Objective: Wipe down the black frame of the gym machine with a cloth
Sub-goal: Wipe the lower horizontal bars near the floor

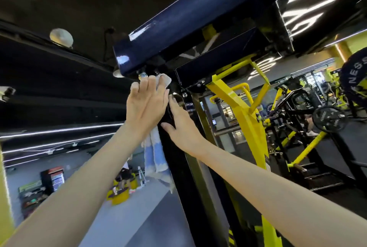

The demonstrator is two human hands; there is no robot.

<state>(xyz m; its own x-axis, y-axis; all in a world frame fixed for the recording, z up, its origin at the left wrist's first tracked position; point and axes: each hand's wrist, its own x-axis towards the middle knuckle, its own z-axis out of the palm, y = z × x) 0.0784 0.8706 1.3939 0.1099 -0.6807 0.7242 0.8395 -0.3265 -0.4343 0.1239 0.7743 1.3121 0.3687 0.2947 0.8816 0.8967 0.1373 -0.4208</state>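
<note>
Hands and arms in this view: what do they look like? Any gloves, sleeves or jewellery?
The left forearm and right forearm are bare: no sleeves in view. The left hand and right hand wear no gloves; no watch, bracelet or ring shows. The fingernails look short and unpainted.

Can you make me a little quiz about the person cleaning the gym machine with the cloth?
1. The left hand presses the cloth on the black post. Where on the post? A) near the top B) near the floor C) behind it
2. True or false: the right hand rests on the black post too.
3. Fill in: the cloth is white and ____.

Key: 1 A; 2 true; 3 blue.
</note>
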